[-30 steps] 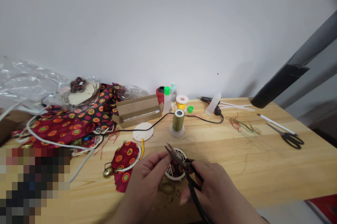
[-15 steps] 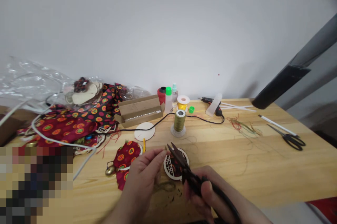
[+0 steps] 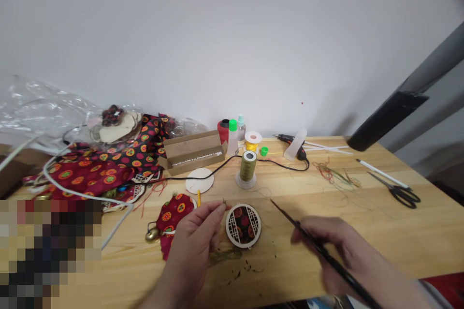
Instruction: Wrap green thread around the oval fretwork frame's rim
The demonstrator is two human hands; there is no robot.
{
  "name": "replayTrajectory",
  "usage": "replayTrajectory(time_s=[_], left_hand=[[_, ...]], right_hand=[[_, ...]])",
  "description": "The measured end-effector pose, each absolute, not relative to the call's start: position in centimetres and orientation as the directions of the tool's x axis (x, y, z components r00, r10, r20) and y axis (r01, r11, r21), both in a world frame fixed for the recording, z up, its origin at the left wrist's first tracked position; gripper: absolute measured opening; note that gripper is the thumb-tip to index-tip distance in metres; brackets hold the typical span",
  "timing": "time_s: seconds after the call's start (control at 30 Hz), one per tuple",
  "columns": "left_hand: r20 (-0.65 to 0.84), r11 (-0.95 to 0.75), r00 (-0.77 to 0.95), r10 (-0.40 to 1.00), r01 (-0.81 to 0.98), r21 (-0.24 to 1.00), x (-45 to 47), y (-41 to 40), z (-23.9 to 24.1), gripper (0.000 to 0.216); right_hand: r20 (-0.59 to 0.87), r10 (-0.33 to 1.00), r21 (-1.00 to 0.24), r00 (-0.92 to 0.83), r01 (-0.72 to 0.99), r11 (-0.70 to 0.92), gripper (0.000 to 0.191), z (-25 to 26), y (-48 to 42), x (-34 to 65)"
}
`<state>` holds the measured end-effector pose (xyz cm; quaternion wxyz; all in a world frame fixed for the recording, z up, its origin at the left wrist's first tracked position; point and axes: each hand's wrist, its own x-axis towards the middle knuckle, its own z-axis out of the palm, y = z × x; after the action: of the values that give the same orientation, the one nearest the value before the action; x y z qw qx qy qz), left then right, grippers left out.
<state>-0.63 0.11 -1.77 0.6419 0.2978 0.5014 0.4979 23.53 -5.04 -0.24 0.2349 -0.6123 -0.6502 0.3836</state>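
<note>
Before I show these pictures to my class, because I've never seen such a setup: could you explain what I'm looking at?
There is no machine here, just a person's two bare hands. Every picture comes from one camera worn on the head, looking forward and down.

The left hand pinches a tiny brownish thing, too small to make out. The right hand holds a long, dark, pointed tool, seen edge-on, probably scissors.

On the pale wooden table, between the hands, lies a round, white-framed disc with dark flowered fabric. Beyond it stand an olive-green thread spool and an open brown cardboard box. Black-handled metal scissors lie at the right.
</note>
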Motion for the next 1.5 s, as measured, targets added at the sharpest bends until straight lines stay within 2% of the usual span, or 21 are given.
replayTrajectory(time_s=[0.07,0.13,0.17,0.33,0.47,0.57,0.67,0.73,0.8,0.9,0.97,1.03,1.33,1.43,1.5], left_hand=[[-0.354,0.334,0.001,0.935,-0.341,0.879,-0.7,0.2,-1.7,0.024],[-0.358,0.336,-0.001,0.934,-0.343,0.877,-0.7,0.2,-1.6,0.026],[-0.36,0.337,-0.004,0.933,-0.346,0.876,-0.7,0.2,-1.6,0.026],[-0.354,0.332,-0.001,0.935,-0.347,0.877,-0.7,0.1,-2.0,0.025],[-0.35,0.33,0.005,0.937,-0.346,0.878,-0.7,0.1,-2.2,0.025],[-0.359,0.333,-0.005,0.933,-0.365,0.869,-0.7,0.2,-2.0,0.024],[-0.378,0.347,-0.007,0.926,-0.386,0.855,-0.6,0.3,-1.7,0.025],[-0.387,0.352,-0.01,0.922,-0.394,0.849,-0.6,0.3,-1.6,0.026],[-0.379,0.344,-0.012,0.925,-0.393,0.853,-0.5,0.3,-1.5,0.026],[-0.358,0.332,0.001,0.934,-0.382,0.863,-0.5,0.3,-1.6,0.024],[-0.352,0.332,0.016,0.936,-0.374,0.866,-0.5,0.3,-1.7,0.023],[-0.351,0.336,0.029,0.936,-0.37,0.866,-0.5,0.2,-1.8,0.023],[-0.351,0.338,0.035,0.936,-0.379,0.862,-0.8,-0.1,-1.8,0.023],[-0.356,0.352,0.065,0.932,-0.396,0.848,-0.9,-0.1,-2.0,0.023],[-0.354,0.349,0.066,0.933,-0.398,0.848,-1.0,-0.1,-2.0,0.023]], right_hand=[[-0.135,0.99,-0.497,0.035,0.862,-0.098,0.032,0.0,-3.6,24.7],[-0.072,0.973,-0.247,0.22,0.941,-0.232,0.031,-0.5,-2.5,26.2],[-0.074,0.965,-0.19,0.251,0.947,-0.26,0.031,-0.9,-2.1,27.0],[-0.164,0.922,-0.122,0.35,0.92,-0.371,0.033,-2.8,-2.0,29.9],[-0.174,0.921,-0.113,0.348,0.922,-0.37,0.035,-3.4,-2.2,30.7],[-0.11,0.959,-0.06,0.26,0.962,-0.267,0.03,-3.9,-2.2,31.0],[0.016,0.993,0.036,0.12,0.992,-0.12,0.024,-4.0,-2.2,30.5],[0.122,0.991,-0.009,0.054,0.999,-0.053,0.02,-3.8,-2.3,29.1],[0.232,0.973,-0.158,-0.006,0.987,0.044,0.019,-3.3,-2.3,26.8],[0.203,0.946,-0.445,-0.253,0.836,0.319,0.016,-2.8,-2.1,22.4],[0.183,0.919,-0.538,-0.35,0.747,0.391,0.016,-2.6,-1.8,19.6],[0.17,0.904,-0.53,-0.393,0.736,0.42,0.017,-2.8,-1.4,17.6],[0.111,0.873,-0.308,-0.475,0.819,0.484,0.012,-4.9,0.2,15.3],[0.114,0.873,-0.33,-0.475,0.81,0.484,0.016,-4.9,0.2,15.2],[0.131,0.88,-0.43,-0.456,0.774,0.465,0.018,-4.5,0.1,15.4]])
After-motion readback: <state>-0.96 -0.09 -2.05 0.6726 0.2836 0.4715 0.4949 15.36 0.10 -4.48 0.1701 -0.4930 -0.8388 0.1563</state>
